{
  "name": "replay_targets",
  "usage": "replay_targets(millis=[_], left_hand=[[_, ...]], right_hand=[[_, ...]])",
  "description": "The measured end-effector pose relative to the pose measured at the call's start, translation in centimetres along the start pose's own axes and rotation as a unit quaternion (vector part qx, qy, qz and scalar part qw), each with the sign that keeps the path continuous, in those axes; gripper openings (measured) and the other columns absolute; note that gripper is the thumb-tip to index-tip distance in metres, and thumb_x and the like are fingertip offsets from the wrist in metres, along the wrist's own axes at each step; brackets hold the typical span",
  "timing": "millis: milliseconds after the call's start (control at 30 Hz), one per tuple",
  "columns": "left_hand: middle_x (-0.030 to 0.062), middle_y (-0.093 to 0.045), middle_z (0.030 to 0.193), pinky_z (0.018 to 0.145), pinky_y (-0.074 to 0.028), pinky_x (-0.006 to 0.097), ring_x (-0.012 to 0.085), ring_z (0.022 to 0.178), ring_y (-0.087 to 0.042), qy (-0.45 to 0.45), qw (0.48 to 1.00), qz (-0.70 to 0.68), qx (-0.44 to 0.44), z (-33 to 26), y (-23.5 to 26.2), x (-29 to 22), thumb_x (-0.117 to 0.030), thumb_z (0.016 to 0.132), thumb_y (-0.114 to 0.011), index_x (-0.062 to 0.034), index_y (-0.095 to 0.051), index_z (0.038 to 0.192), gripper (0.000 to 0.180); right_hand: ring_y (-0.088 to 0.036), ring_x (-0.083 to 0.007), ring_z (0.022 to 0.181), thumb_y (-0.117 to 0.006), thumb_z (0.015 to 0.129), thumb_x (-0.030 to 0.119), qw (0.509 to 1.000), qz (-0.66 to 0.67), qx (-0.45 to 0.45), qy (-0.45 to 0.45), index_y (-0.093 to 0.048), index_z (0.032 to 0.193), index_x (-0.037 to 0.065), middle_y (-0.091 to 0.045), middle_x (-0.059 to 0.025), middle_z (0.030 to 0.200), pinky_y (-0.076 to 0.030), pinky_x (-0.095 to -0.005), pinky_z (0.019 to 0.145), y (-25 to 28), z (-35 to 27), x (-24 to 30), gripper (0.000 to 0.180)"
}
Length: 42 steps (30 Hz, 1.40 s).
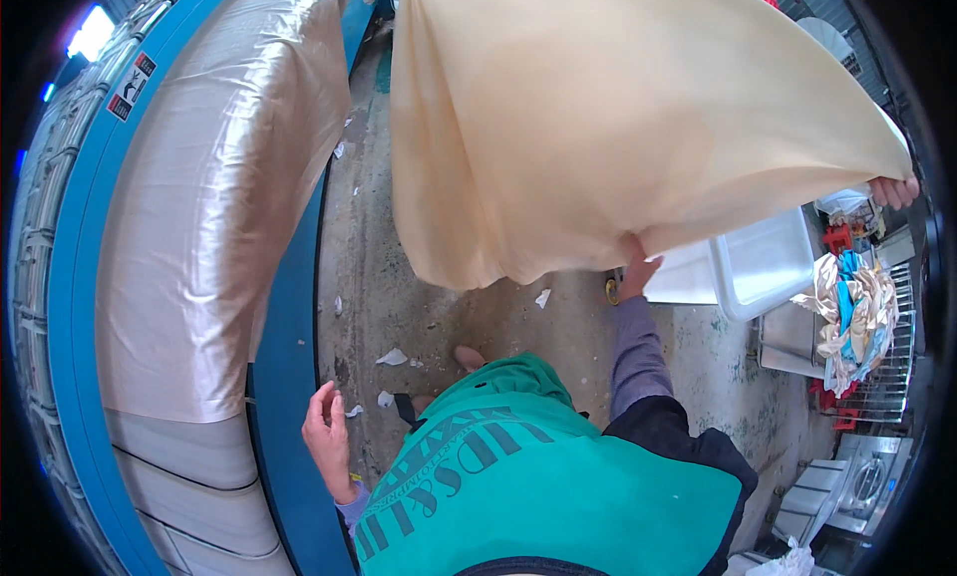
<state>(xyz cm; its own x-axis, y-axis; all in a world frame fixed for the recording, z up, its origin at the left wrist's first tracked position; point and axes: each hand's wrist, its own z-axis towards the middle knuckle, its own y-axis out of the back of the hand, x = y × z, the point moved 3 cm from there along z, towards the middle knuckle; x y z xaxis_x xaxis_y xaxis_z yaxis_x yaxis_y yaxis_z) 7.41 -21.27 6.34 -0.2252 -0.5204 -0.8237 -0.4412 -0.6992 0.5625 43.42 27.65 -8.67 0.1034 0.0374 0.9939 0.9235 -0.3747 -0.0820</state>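
Note:
A large pale gold cloth (598, 128) hangs in the air ahead of me, spread wide with its lower edge loose. My right hand (636, 270) pinches that lower edge between thumb and fingers. At the far right another person's hand (894, 191) grips a corner of the same cloth. Low on the left, my left hand (327, 441) is empty and open, its fingers slightly bent, close beside the blue machine. A shiny satin cloth (214, 207) lies smoothly along the machine's bed.
The long blue machine frame (289, 377) runs down my left side, with grey bands (199, 476) at its near end. White plastic tubs (768, 262) stand under the cloth. Right of them, a metal rack (902, 347) holds crumpled satin fabric (847, 312). White scraps (392, 357) litter the concrete floor.

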Motion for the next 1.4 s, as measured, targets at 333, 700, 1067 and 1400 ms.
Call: replay_targets(millis=[333,700,1067,1400], left_hand=[[0.0118,-0.066,0.089,0.068,-0.05,0.029,0.0193,0.08,-0.064,-0.02,0.998,0.038,0.042,-0.1,-1.2,-0.8,-0.013,0.087,-0.06,-0.0053,-0.062,0.108,0.023],[0.0155,-0.059,0.118,0.085,-0.047,0.034,0.0265,0.105,-0.059,-0.096,0.98,-0.126,0.117,1.7,-4.1,-9.3,-0.024,0.077,-0.073,-0.0059,-0.046,0.131,0.063],[0.0167,-0.065,0.092,0.068,-0.049,0.038,0.0332,0.085,-0.063,-0.168,0.919,0.354,0.037,9.7,-8.6,-17.2,-0.013,0.068,-0.064,-0.0025,-0.059,0.113,0.046],[0.0113,-0.057,0.119,0.09,-0.046,0.036,0.0214,0.109,-0.055,0.026,0.86,-0.509,0.011,10.4,-0.6,-12.5,-0.017,0.094,-0.047,0.0015,-0.052,0.121,0.034]], right_hand=[[-0.055,-0.0198,0.102,-0.067,0.08,0.006,0.918,0.255,0.279,0.119,-0.035,0.132,0.006,-0.052,-0.0092,0.122,-0.045,-0.0375,0.092,-9.9,-0.8,15.4,0.061],[-0.058,-0.0149,0.089,-0.059,0.085,0.009,0.853,0.004,0.512,0.103,-0.058,0.108,0.001,-0.062,-0.0073,0.103,-0.047,-0.0286,0.073,-21.0,-24.7,13.0,0.025],[-0.055,-0.0186,0.099,-0.058,0.086,0.014,0.682,0.136,0.71,-0.107,-0.053,0.108,0.005,-0.058,-0.0106,0.107,-0.046,-0.0342,0.084,-19.2,-39.2,8.4,0.024],[-0.042,-0.0209,0.121,-0.066,0.082,0.029,0.84,-0.024,0.537,-0.068,-0.031,0.137,0.003,-0.04,-0.0119,0.135,-0.038,-0.0343,0.097,-18.1,-25.3,7.0,0.07]])
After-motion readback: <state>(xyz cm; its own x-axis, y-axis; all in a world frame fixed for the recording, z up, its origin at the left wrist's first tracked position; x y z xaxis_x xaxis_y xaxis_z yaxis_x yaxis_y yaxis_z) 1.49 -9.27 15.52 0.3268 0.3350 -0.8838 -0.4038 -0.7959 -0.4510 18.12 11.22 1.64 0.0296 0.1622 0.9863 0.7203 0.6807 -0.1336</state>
